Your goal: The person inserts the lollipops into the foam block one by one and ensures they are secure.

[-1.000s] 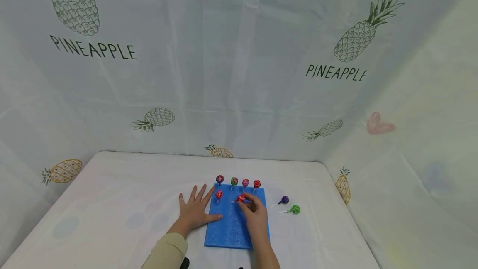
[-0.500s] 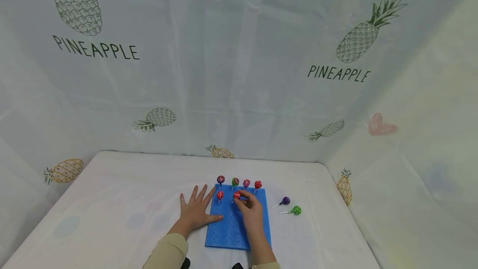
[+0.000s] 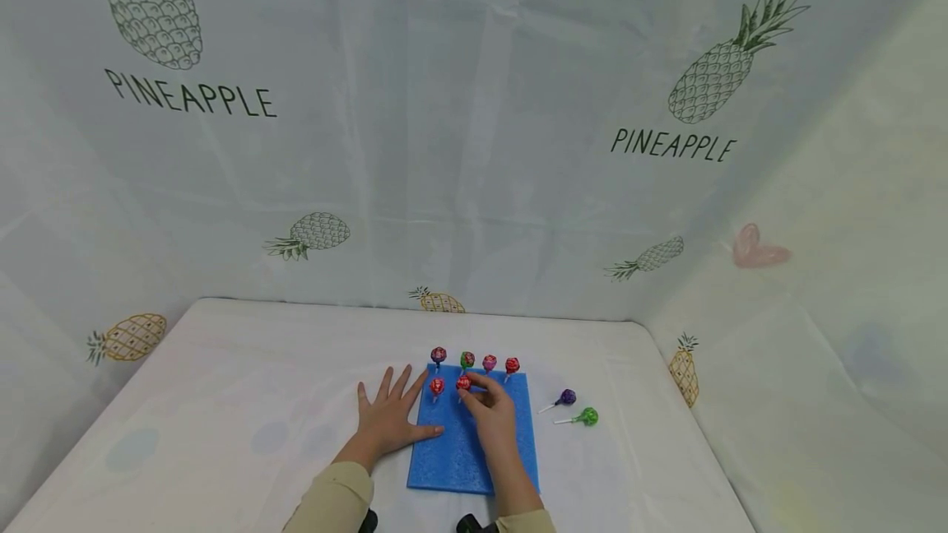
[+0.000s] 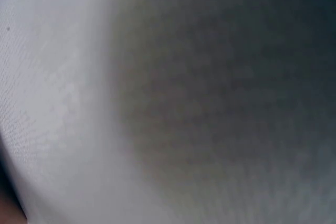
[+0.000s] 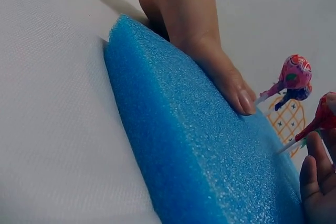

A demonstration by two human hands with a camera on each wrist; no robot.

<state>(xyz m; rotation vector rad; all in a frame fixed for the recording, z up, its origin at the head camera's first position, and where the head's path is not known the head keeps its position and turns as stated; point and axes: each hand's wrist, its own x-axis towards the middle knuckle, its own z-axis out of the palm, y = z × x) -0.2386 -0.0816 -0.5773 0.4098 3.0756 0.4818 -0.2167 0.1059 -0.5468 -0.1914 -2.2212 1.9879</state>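
My right hand [image 3: 494, 416] pinches a red-wrapped lollipop [image 3: 463, 382] by its head, over the blue foam board [image 3: 448, 463]. In the right wrist view, the white stick of this lollipop [image 5: 321, 114] points down, its tip at the foam; whether it has gone in cannot be told. My left hand [image 3: 388, 419] lies with fingers spread at the board's left edge, its thumb pressing on the foam. Another red lollipop [image 3: 437, 386] stands in the board, left of the pinched one. Several more stand along the far edge, among them a pink one [image 3: 490, 363].
To the board's right, a purple lollipop [image 3: 567, 397] and a green lollipop [image 3: 588, 416] lie on the white tablecloth [image 3: 244, 385]. A pineapple-printed curtain [image 3: 444, 146] hangs behind the table. Blurred pale cloth fills most of the left wrist view.
My right hand has moved left with the red lollipop, which has turned from lying sideways to stick-down beside the other red one. My left hand has stayed in place.
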